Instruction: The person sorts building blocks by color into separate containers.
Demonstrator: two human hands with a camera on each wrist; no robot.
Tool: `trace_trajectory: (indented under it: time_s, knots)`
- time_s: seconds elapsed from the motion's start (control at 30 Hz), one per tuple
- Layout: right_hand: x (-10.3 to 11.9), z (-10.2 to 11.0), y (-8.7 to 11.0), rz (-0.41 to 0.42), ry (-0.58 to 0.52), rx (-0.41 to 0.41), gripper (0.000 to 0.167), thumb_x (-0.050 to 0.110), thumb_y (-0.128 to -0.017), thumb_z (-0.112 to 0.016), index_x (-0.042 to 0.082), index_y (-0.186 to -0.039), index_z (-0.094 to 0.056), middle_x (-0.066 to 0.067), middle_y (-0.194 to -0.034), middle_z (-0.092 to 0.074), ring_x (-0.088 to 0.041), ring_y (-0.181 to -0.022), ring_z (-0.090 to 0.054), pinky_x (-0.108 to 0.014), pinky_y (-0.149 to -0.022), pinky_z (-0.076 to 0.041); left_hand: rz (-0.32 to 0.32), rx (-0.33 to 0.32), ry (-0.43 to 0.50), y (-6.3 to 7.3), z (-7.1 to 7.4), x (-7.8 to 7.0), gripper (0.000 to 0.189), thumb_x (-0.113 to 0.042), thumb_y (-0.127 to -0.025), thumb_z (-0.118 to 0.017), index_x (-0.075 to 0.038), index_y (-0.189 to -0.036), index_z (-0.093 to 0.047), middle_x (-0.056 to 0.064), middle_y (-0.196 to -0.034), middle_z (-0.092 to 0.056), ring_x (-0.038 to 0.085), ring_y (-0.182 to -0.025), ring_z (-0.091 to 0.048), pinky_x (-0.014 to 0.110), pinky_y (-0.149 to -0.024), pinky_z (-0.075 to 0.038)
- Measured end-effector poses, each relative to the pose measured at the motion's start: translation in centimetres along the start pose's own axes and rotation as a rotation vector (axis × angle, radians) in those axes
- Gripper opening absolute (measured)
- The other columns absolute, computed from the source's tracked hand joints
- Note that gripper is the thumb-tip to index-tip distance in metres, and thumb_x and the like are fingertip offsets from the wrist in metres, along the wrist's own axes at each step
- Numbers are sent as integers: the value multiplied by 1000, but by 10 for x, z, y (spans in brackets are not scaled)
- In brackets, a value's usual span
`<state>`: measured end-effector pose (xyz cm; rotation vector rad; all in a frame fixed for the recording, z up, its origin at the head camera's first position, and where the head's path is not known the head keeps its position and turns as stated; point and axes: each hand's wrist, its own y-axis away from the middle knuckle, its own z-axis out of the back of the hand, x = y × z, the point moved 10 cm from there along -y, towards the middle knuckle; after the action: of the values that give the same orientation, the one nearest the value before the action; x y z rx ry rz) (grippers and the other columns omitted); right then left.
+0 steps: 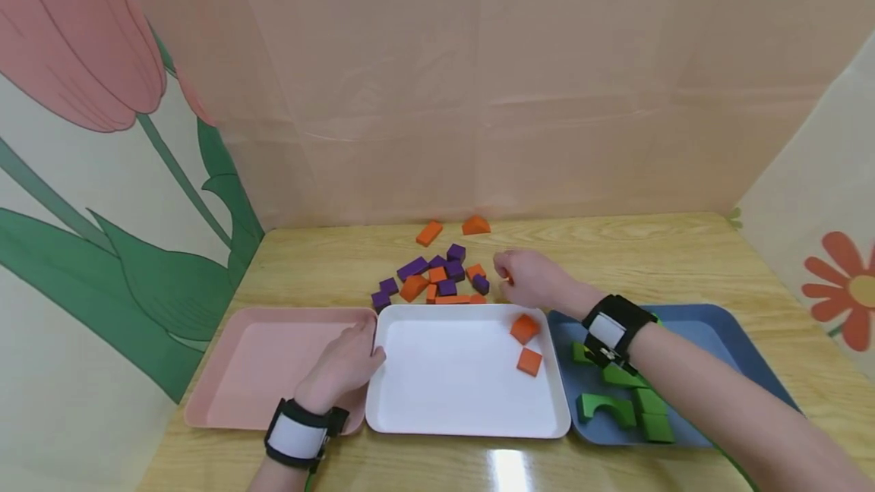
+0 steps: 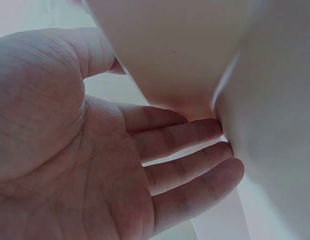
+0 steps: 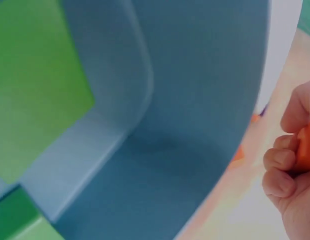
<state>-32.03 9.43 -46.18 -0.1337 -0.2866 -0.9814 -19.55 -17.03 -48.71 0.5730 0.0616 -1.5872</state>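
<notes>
Right grip [image 1: 536, 278] clamped on bright orange block [image 3: 305, 152], mostly hidden; left grip [image 1: 342, 363] straight-fingered at white tray [image 1: 458, 378]

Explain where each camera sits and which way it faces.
On the head, facing forward and down over trays; left grip, right grip and forearms show.
On the left wrist, facing palm and fingers beside a pale surface.
On the right wrist, facing the blue tray; right grip shows, holding an orange block.
Head and right views share green blocks.
</notes>
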Motion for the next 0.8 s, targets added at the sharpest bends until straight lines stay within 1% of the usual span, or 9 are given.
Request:
trace_trajectory:
  time_s: [0.1,0.23,0.37,0.53,0.6,0.67,0.73,0.8]
  knots:
    - [14,2,9,30,18,10,10,16,-95,-71,17,-91,-62,1,-69,-53,-14,-61,-49,-24,-57,-39,-2,0,7,0,0,0,67,-25,-107,-55,7,-161,-32,24,-168,-39,41,-152,-46,57,-125,-40]
    - [34,-2,20,76,53,55,6,17,-97,-69,14,-98,-64,2,-74,-55,-11,-61,-49,-21,-56,-40,-4,1,11,1,0,0,67,-24,-107,-54,7,-161,-32,25,-167,-39,41,-151,-46,57,-125,-40]
    - [49,-13,29,111,78,129,7,19,-99,-68,14,-103,-64,2,-79,-55,-12,-63,-50,-21,-57,-41,0,5,14,1,0,0,67,-24,-106,-54,7,-161,-31,25,-167,-39,41,-152,-45,57,-125,-40]
    - [66,-30,38,193,158,176,9,22,-100,-68,18,-100,-60,4,-82,-52,-12,-71,-49,-22,-63,-41,3,8,18,1,1,-1,67,-24,-107,-54,7,-162,-31,24,-168,-39,41,-152,-45,57,-125,-39]
    - [72,-37,41,232,191,193,10,23,-100,-68,19,-100,-60,4,-85,-52,-13,-74,-49,-23,-65,-42,7,12,19,1,0,0,67,-24,-107,-54,6,-162,-31,23,-168,-39,40,-152,-45,57,-125,-39]
    - [77,-43,44,263,217,213,9,24,-101,-68,19,-103,-61,3,-90,-55,-13,-78,-50,-24,-68,-46,8,12,16,1,0,0,67,-24,-107,-55,6,-162,-32,23,-168,-40,40,-152,-46,57,-125,-40]
    - [80,-48,46,286,253,224,11,27,-101,-67,19,-107,-63,3,-96,-60,-13,-81,-52,-25,-72,-51,5,11,12,0,-1,1,67,-25,-107,-55,6,-162,-32,23,-168,-40,40,-151,-46,57,-125,-40]
    - [82,-51,48,306,280,230,13,28,-102,-67,18,-111,-64,1,-102,-63,-13,-83,-53,-27,-75,-54,1,7,8,-1,-1,1,67,-24,-107,-55,6,-161,-32,23,-167,-40,40,-151,-47,57,-124,-41]
